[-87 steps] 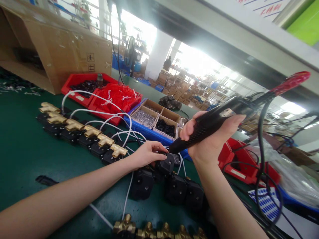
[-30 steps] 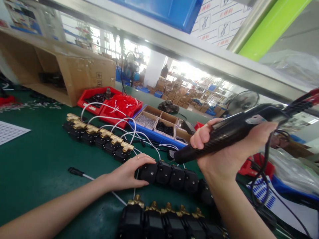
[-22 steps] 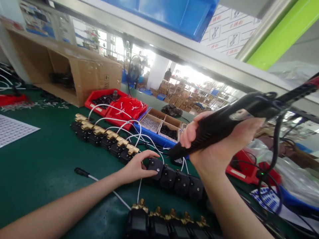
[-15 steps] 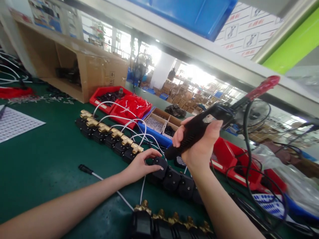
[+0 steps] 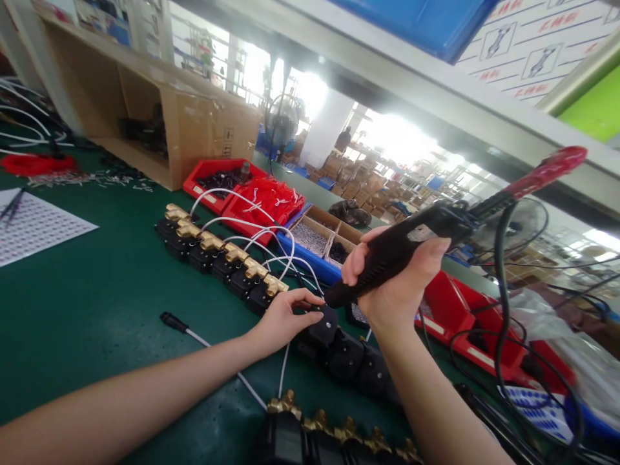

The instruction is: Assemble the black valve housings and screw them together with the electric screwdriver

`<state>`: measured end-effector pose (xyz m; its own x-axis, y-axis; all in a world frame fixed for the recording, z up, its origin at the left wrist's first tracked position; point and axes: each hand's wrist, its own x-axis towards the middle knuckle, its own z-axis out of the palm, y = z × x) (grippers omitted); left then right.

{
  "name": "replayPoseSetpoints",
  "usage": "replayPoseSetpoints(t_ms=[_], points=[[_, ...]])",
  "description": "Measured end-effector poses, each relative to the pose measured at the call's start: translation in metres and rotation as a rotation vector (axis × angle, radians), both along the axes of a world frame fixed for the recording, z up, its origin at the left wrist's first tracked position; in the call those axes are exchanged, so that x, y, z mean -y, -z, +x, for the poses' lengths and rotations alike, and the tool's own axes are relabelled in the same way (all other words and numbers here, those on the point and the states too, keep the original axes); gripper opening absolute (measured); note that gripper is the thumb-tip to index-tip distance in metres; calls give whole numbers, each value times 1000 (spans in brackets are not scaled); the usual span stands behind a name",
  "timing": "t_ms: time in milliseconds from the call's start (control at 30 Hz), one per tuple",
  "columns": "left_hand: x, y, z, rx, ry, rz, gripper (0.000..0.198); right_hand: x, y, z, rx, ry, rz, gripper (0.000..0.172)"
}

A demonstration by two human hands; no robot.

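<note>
My right hand [image 5: 397, 278] is wrapped round a black corded electric screwdriver [image 5: 402, 242] with a red-covered far end. The tool slants down to the left, and its lower end is close to my left fingertips. My left hand [image 5: 288, 320] has its thumb and forefinger brought together at the top of a black valve housing [image 5: 323, 325]; whatever is between them is hidden. That housing stands at the near end of a row of similar black units. Behind my left hand runs another row with brass fittings [image 5: 235, 252] and white cables.
More brass-topped units [image 5: 322, 420] stand at the front edge. A loose cable plug [image 5: 173, 321] lies on the green table. Behind are red parts bins [image 5: 264, 200], a blue divided tray [image 5: 310, 261] and an open cardboard box [image 5: 208, 129]. Black cords hang at right.
The view has shifted, so most things sit slightly further right. My left thumb has slid up from the housing's front face towards the forefinger. The screwdriver stays in my right hand.
</note>
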<state>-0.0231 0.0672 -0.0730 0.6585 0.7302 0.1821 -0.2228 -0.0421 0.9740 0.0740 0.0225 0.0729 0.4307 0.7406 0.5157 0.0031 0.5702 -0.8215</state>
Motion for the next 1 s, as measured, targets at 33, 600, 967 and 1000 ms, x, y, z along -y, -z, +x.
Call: replayPoseSetpoints(t_ms=[33,600,967,1000], points=[[0,0,0,-1,-4,-5,19,0,1,0,-1,0,-5,67],[3,-11,0,-38,-24,4,16,0,5,0,13,1,-11,68],[6,-9,2,-67,-23,45,18,6,3,6,-60,21,10,67],[6,-10,0,-66,-13,54,19,11,-2,8,-78,19,16,67]])
